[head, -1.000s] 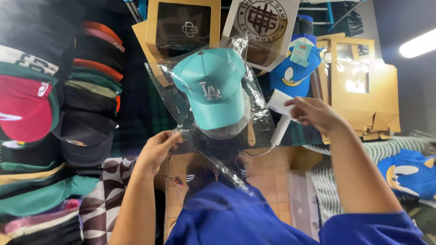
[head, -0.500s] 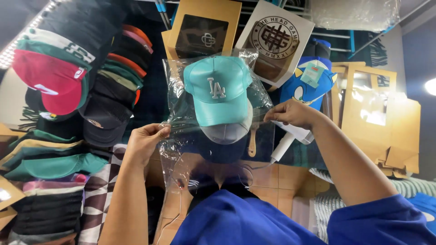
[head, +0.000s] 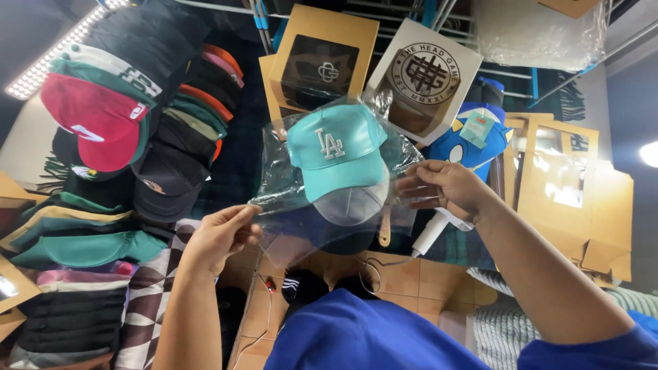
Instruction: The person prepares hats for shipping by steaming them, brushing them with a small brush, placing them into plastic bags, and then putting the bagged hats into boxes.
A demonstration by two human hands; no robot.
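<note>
A teal cap with a white embroidered emblem sits inside a clear plastic bag, held up in front of me. My left hand pinches the bag's lower left edge. On the right, my right hand grips the bag's other edge, fingers curled over the film. The open end of the bag hangs toward me. A grey brim shows just under the teal one.
Stacked caps in many colours fill the left. Behind the teal cap stand brown window boxes and a white printed card. A blue character cap and flat cardboard boxes are on the right. Orange tiles lie below.
Both hands stay on the bag, which has tilted; the right hand has opened its fingers slightly along the edge, and the view has shifted a little to the right.
</note>
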